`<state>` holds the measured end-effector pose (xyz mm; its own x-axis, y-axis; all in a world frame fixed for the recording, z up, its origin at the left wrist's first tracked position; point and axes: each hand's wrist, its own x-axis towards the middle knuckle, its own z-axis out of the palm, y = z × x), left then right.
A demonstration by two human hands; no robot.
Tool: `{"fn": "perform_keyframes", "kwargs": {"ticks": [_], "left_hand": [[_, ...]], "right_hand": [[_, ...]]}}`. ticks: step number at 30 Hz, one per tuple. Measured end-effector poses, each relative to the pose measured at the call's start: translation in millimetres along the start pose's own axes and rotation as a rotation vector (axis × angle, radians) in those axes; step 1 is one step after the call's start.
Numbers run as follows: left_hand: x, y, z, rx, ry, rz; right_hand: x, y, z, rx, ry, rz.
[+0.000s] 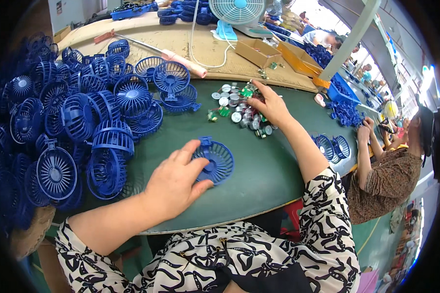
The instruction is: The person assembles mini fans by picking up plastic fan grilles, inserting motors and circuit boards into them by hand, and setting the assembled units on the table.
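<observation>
On the green tabletop in front of me lies a blue plastic fan housing, a round slatted cage with a small hinge tab. My left hand is at its left rim, fingers and thumb apart; whether it bears any weight I cannot tell. Farther off, my right hand reaches into a heap of small silver motors with green circuit boards and thin wires. Its thumb and forefinger are spread on either side of a green circuit board. The other right-hand fingers are partly hidden.
A tall pile of blue fan housings fills the left side. Behind the motors stand cardboard trays, a desk fan and a pink-handled rod. Two housings sit at right, near a co-worker handling blue parts.
</observation>
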<state>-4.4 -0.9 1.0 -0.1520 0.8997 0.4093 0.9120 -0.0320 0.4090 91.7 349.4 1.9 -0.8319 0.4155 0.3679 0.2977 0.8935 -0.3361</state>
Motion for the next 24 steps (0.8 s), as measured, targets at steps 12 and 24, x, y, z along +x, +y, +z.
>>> {"fn": "perform_keyframes", "kwargs": {"ticks": [12, 24], "left_hand": [[-1.5, 7.2, 1.7, -0.050, -0.019, 0.044], [0.7, -8.7, 15.5, -0.035, 0.046, 0.132]], "right_hand": [[17.9, -76.7, 11.0, -0.312, 0.207, -0.295], [47.9, -96.4, 34.0, -0.280, 0.057, -0.364]]}}
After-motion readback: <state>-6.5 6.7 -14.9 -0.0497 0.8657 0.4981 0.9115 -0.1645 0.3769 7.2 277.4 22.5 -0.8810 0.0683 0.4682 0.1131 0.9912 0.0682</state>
